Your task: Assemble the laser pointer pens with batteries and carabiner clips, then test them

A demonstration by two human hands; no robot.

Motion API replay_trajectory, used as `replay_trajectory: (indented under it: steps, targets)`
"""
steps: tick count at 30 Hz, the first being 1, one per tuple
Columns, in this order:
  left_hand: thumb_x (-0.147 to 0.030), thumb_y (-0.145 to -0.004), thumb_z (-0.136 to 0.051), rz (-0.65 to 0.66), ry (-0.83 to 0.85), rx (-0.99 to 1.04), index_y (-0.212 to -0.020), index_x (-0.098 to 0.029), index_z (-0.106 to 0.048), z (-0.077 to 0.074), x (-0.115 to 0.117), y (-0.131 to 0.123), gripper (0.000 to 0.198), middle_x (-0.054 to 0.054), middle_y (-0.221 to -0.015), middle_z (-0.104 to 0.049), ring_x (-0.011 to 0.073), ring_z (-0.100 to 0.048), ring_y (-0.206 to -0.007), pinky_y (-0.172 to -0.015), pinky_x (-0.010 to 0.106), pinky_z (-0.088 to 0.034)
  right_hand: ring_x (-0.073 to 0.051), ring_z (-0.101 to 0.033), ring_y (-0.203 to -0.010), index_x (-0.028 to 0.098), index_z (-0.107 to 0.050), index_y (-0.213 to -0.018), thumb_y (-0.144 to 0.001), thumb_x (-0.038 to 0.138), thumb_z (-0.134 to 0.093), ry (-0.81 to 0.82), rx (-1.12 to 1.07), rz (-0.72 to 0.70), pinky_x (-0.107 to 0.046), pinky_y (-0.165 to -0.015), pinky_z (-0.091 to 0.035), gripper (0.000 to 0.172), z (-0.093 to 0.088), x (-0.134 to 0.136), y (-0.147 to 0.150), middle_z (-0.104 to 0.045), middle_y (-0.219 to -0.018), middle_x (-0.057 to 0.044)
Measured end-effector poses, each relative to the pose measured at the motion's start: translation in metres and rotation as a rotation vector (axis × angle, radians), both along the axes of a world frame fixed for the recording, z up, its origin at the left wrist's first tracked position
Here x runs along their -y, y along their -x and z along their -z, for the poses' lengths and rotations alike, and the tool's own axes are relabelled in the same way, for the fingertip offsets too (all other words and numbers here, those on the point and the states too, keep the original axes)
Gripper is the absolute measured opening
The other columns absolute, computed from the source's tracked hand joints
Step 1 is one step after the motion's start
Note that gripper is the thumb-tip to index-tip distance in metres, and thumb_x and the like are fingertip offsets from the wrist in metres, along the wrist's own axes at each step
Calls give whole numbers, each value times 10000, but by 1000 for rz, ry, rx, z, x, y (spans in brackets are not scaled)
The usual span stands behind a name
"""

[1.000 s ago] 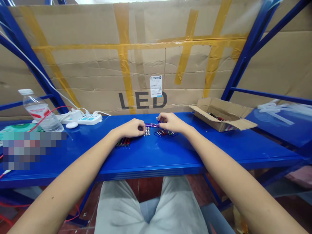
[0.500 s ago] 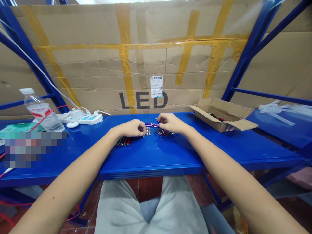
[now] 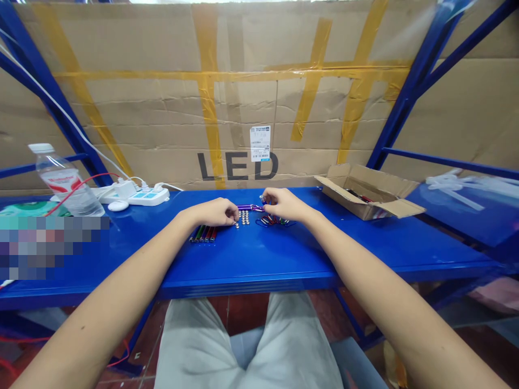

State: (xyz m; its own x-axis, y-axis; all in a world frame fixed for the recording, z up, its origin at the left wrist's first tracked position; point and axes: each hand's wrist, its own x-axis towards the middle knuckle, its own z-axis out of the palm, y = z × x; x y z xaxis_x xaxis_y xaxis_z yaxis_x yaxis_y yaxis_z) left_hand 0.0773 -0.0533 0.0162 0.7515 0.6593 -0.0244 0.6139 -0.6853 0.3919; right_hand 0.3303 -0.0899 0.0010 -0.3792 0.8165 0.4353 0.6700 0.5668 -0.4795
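Observation:
My left hand (image 3: 219, 212) is closed, its fingertips bent down at the table beside a small silver disc (image 3: 237, 226) like a button cell. Whether anything is between those fingers is hidden. Rows of similar silver discs (image 3: 245, 217) lie just to its right. My right hand (image 3: 280, 203) pinches a small silver-ended piece (image 3: 261, 199). A slim purple metal tube (image 3: 245, 207) lies between both hands, its right end reaching my right thumb. Several coloured tubes (image 3: 203, 234) lie side by side below my left hand. Dark cords with small metal parts (image 3: 274, 220) sit beneath my right hand.
An open cardboard box (image 3: 365, 197) with dark and red items stands at the right of the blue table (image 3: 251, 265). To the left are a power strip (image 3: 150, 195), a white round object (image 3: 118, 206) and a water bottle (image 3: 67, 183). A large cardboard panel (image 3: 162, 119) rises behind.
My left hand has drawn back slightly to the left, showing more of the silver discs. My right hand stays almost in place. The whole view has shifted a little.

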Motion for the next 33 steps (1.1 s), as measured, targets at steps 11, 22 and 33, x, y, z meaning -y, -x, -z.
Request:
replay_trajectory:
  steps: [11, 22, 33]
  targets:
    - [-189, -677, -554, -60, -5, -70, -719, -192, -629, 1, 4, -4, 85, 8, -700, -658, 142, -551, -619, -573, 251, -392, -124, -534, -681, 162, -587, -884, -714, 154, -545, 19, -29, -44, -255, -642, -411, 175, 4, -4, -1, -608, -783, -4]
    - [-287, -890, -553, -16, -475, 452, -931, -184, -670, 2, 22, -29, 161, 27, -851, -716, 127, -600, -715, -706, 254, -448, -127, -559, -680, 164, -590, -878, -739, 161, -533, 72, -91, -108, -255, -639, -426, 150, 4, 3, 11, -624, -775, -3]
    - [-268, -897, -575, 68, -578, 519, -955, -195, -691, 6, 25, -36, 149, 17, -891, -735, 121, -632, -717, -691, 245, -475, -122, -543, -530, 185, -557, -899, -769, 188, -539, 276, -317, -175, -236, -473, -415, 131, 1, 8, 18, -607, -698, 10]
